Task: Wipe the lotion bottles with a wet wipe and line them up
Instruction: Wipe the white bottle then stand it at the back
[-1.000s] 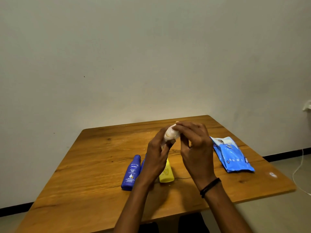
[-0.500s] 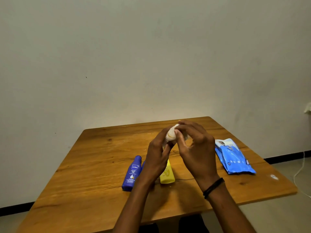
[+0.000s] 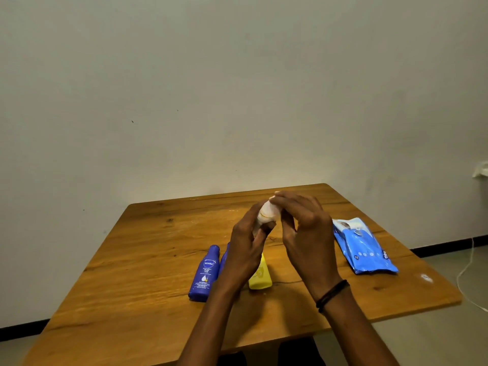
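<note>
My left hand (image 3: 247, 249) holds a small white lotion bottle (image 3: 266, 215) up above the wooden table (image 3: 148, 260). My right hand (image 3: 303, 233) closes over the bottle's top; a wet wipe in it is barely visible, a white edge shows at the fingertips. A dark blue Nivea bottle (image 3: 204, 274) lies flat on the table. A second blue bottle (image 3: 225, 256) lies beside it, mostly hidden behind my left wrist. A yellow bottle (image 3: 260, 277) lies to their right, partly covered by my left hand.
A blue wet-wipe pack (image 3: 363, 249) lies on the table's right side with its flap open. A small white scrap (image 3: 425, 277) sits near the right corner. A white cable (image 3: 467, 270) trails on the floor at the right.
My right hand's fingers have shifted slightly around the top of the white bottle. The bottles on the table and the pack have not moved.
</note>
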